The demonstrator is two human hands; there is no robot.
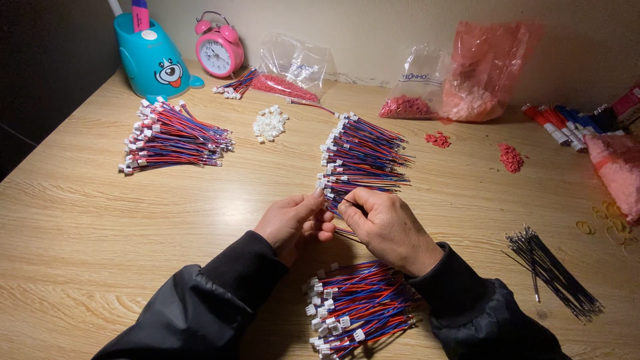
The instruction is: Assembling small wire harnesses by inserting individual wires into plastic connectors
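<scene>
While both hands meet at mid-table, the left hand (293,220) pinches a white plug (321,192) between thumb and forefinger, and the right hand (383,223) closes narrowly on a thin black wire (351,203) aimed leftward at that plug. The wire's long axis runs nearly level, tip just beside the left fingertips. A finished bundle (363,157) lies just beyond the hands, another pile (357,307) between the sleeves, spare black wires (553,270) well off to the right.
</scene>
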